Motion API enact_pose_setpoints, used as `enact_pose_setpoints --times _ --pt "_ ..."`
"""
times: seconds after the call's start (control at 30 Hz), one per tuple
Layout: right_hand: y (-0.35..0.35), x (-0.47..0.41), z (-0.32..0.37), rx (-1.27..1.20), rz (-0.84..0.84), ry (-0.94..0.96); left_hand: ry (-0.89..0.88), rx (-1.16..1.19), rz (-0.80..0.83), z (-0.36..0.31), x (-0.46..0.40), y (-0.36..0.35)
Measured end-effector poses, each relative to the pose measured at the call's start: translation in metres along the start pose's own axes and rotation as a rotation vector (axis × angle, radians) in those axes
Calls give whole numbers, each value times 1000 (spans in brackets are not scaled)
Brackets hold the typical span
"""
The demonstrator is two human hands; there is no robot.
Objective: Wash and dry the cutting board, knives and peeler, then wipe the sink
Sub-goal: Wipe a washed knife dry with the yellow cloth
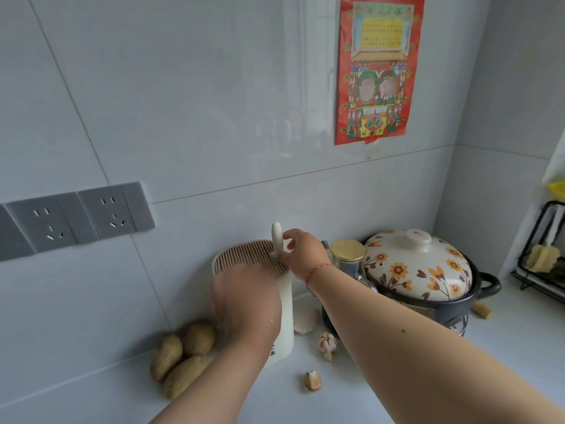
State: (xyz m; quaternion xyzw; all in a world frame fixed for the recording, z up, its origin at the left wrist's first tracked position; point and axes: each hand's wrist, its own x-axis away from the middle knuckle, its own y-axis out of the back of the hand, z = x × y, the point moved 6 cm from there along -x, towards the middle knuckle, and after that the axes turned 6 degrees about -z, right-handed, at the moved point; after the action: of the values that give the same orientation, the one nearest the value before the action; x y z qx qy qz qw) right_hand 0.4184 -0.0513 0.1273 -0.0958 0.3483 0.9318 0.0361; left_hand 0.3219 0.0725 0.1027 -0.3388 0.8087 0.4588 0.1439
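Now the left hand [244, 304] grips the side of a white knife holder [286, 316] standing on the counter [382, 390], steadying it. At its one o'clock, the right hand [301, 254] pinches a white knife handle [276, 237] that sticks upright from the slotted top. Potatoes [180, 356] lie at seven o'clock; a floral pot [419, 267] sits at three o'clock.

Yellow characters 平 and 安 being shown on the red poster [379, 68], left edge, dark print on the white holder [282, 325] being too blurred to read
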Motion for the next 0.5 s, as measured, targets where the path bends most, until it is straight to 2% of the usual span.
enact_pose_setpoints --times 0.13,0.23,0.5 --pt "22 16 -3 -87 -93 14 -92 41 -20 -26 1 6" --pt "51 35 -7 -154 -159 22 -137 98 23 -50 4 11" --pt "150 97 -49 -182 -389 -36 -238 314 266 -137 49 4"
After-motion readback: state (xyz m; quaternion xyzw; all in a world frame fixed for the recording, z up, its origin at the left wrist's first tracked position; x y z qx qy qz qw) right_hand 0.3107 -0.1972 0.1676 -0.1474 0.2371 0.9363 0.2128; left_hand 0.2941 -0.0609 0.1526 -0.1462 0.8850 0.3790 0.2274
